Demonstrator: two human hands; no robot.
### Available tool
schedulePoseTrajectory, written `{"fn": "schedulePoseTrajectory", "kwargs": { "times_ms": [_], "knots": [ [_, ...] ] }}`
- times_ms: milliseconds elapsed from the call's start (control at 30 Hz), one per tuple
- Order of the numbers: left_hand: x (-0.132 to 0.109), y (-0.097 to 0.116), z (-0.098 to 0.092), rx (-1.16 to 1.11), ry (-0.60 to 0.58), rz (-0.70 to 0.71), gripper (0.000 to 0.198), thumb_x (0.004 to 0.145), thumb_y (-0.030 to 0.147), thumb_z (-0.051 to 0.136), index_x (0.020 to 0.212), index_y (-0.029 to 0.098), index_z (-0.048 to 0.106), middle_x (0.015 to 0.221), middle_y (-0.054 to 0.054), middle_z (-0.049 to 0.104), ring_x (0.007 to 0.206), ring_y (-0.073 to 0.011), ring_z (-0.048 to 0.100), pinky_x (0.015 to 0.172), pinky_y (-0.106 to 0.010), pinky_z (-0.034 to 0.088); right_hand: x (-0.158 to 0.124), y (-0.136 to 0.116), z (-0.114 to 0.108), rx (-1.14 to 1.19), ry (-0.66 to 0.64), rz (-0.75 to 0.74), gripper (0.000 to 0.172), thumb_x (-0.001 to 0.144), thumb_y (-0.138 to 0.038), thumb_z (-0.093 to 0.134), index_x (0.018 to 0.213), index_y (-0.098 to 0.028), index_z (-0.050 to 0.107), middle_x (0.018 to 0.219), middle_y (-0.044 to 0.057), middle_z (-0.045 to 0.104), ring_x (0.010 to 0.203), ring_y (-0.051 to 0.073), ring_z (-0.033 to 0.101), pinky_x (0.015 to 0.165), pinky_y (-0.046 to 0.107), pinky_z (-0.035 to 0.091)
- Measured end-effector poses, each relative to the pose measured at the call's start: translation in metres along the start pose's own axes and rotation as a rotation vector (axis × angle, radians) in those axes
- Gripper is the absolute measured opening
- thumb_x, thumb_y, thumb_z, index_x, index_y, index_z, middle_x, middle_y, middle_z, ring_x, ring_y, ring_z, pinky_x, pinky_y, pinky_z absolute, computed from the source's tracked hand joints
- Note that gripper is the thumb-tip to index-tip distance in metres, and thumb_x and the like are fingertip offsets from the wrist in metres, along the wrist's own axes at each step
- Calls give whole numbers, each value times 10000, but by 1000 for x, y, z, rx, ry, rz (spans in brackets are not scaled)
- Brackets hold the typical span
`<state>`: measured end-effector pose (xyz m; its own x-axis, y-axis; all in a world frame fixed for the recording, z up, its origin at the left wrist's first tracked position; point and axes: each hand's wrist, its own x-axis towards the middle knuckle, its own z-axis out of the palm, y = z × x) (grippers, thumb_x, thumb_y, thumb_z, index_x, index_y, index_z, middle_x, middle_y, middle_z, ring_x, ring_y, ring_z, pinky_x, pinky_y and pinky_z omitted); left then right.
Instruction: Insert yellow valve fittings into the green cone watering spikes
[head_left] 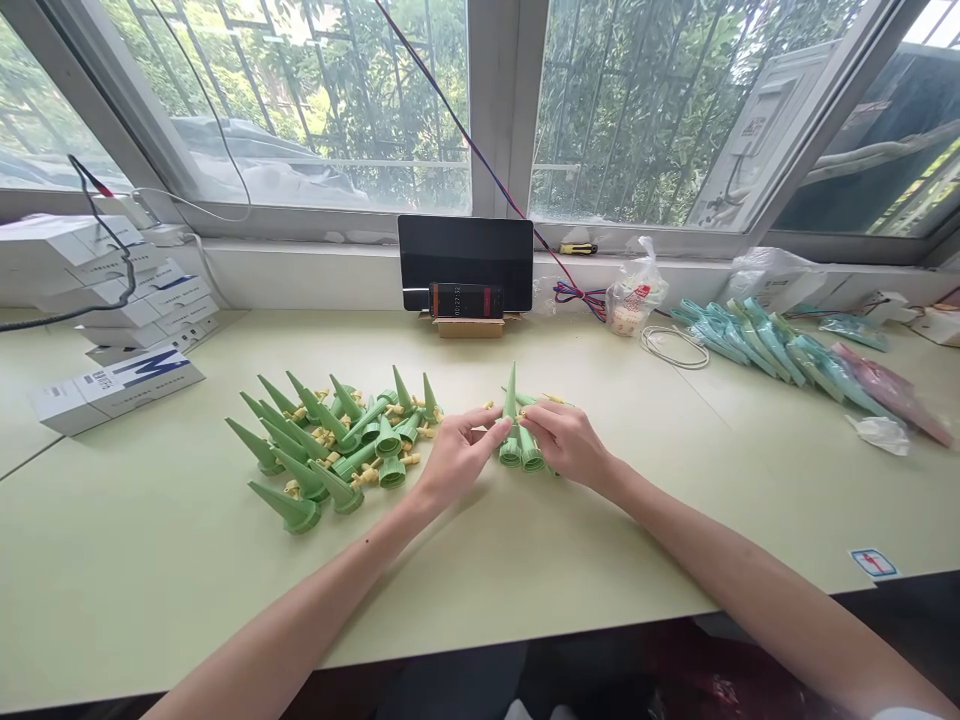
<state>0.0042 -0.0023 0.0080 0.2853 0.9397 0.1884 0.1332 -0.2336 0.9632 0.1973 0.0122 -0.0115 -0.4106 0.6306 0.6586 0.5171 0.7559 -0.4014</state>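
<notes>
I'd best steady the green spike (511,393) my left hand (466,450) pinches while my right hand (570,440) pinches, seemingly, a yellow piece (523,412).

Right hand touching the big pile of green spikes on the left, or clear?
Apart. Head view shows it: the left hand and an upright green spike stand between the right hand and the pile.

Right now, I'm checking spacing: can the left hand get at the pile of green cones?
Probably yes: the left hand is beside the pile of green cones, nothing visible between them, though it seems to hold an upright cone.
</notes>
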Motion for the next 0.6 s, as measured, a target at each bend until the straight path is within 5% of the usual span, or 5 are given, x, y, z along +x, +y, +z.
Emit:
{"fn": "schedulePoseTrajectory", "kwargs": {
  "times_ms": [167, 367, 600],
  "knots": [
    [0, -3, 2, -2, 40, 26, 381, 845, 434, 664, 1096, 163, 754, 766, -3, 502, 488, -41, 304, 415, -213, 234, 3, -6, 0, 107, 18, 102, 310, 993, -288, 430, 706, -194, 503, 606, -9, 445, 568, 127, 359, 555, 253, 309],
    [1, -9, 2, 39, 52, 122, 333, 858, 368, 672, 1147, 220, 742, 795, 6, 446, 514, -42, 351, 430, -210, 260, 6, -16, -6, 426, -53, 393, 416, 948, -374, 503, 593, -195, 382, 551, -36, 344, 527, 103, 288, 493, 260, 238],
    [1, -6, 4, 17, 37, 153, 325, 878, 292, 639, 1190, 248, 720, 955, -30, 575, 489, -27, 392, 430, -208, 339, 8, -18, -9, 758, -138, 573, 386, 922, -466, 553, 676, -167, 553, 456, -59, 396, 429, 78, 297, 439, 246, 236]
  ]
}}
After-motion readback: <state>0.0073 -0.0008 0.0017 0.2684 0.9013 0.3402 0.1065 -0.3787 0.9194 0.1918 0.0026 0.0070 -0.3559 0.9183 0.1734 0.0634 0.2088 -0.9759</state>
